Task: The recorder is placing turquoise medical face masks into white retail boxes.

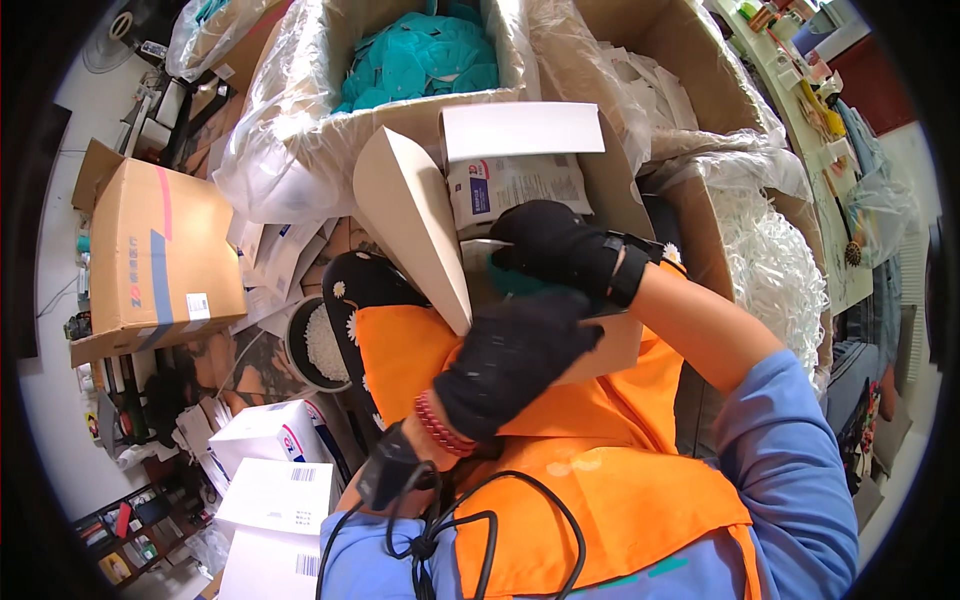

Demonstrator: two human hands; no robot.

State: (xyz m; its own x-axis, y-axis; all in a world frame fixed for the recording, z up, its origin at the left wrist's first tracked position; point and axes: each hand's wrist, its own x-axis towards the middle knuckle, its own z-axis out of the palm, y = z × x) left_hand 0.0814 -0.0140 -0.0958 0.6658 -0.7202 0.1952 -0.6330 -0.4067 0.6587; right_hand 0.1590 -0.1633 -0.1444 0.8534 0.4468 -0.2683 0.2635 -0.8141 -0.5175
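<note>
While the open carton (617, 190) sits on the orange apron (610, 515) over the lap, both gloved hands are at its near half.
Carton's long axis looks to run away from the body; white flap (525, 130) at the far edge, beige flap (408, 215) splayed off the left edge. White packet (520, 188) inside at the far edge, visible part wider left-to-right, near end hidden. Its print: blue patch, red mark, fine text rows, facing up. Right hand (555, 250) dips in just nearer than the packet, fingers bent over a teal piece (510, 280); can't tell if gripping. Left hand (515, 360) is at the near-left corner, fingers hidden, grip can't be told.
</note>
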